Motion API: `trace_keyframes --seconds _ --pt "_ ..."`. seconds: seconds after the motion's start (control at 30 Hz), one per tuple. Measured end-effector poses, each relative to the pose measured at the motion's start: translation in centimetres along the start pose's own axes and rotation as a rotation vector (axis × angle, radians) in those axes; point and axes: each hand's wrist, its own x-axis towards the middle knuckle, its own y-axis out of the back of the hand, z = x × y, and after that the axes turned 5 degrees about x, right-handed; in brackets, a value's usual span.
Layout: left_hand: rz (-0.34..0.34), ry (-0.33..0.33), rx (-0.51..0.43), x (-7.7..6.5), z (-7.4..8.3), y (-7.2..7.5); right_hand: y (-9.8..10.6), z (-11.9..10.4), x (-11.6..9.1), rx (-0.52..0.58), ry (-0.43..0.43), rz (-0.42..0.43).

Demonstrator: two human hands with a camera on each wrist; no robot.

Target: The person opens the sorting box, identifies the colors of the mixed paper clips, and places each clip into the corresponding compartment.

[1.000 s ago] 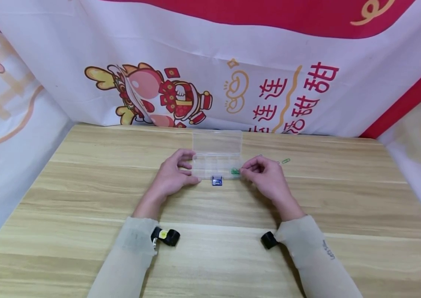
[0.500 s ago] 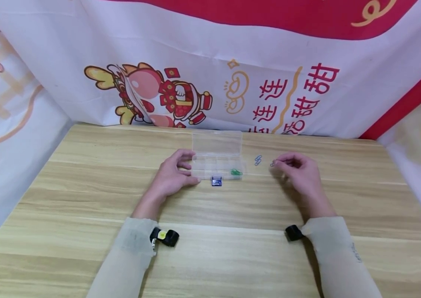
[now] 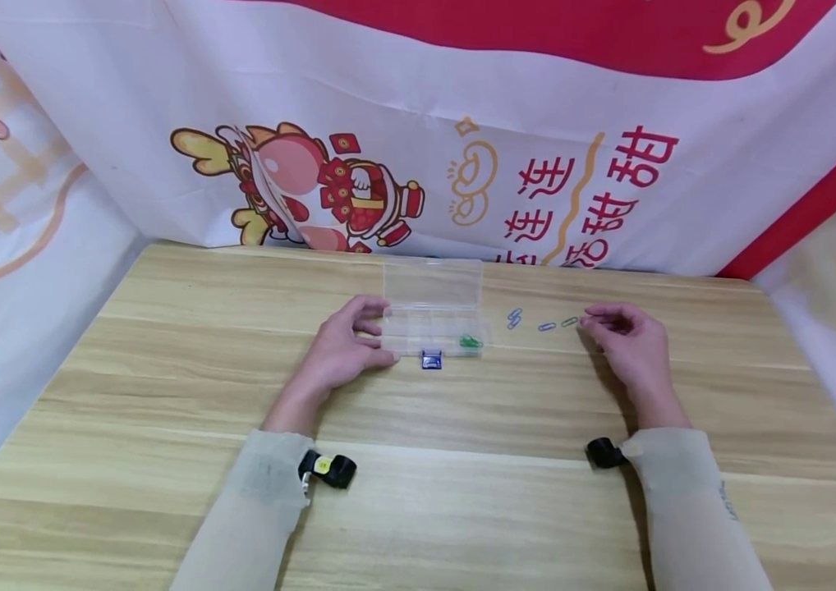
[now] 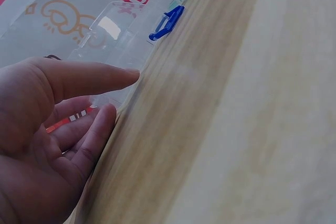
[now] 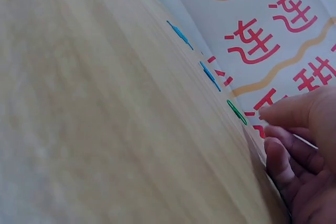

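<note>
A clear plastic compartment box (image 3: 418, 322) stands on the table with its lid (image 3: 431, 283) raised behind it. My left hand (image 3: 347, 345) holds the box's left end, thumb at the front corner and fingers along the side. Green paper clips (image 3: 470, 341) lie in the front right compartment. On the front edge a blue latch (image 3: 431, 360) hangs down. To the right, my right hand (image 3: 628, 345) is beside a loose green paper clip (image 3: 569, 322), thumb and forefinger apart. In the right wrist view a small gap separates the fingertips from this green clip (image 5: 237, 112).
Between the box and the right hand lie a single blue paper clip (image 3: 547, 327) and a pair of overlapping blue paper clips (image 3: 514, 318). A printed cloth (image 3: 418, 123) hangs along the back edge of the wooden table (image 3: 462, 509).
My right hand has moved from the box's right end out to the right, past the blue paper clips to the loose green one. The left hand stays at the box.
</note>
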Motion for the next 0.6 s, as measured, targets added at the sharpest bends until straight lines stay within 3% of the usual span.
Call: trace_keyframes --seconds 0.27,0.6 --pt "0.0 0.006 0.007 -0.06 0.12 0.0 -0.53 -0.06 0.52 -0.222 0.14 -0.072" --pt "-0.002 0.008 0.002 -0.11 0.19 -0.01 -0.99 -0.35 0.55 -0.293 0.134 -0.046"
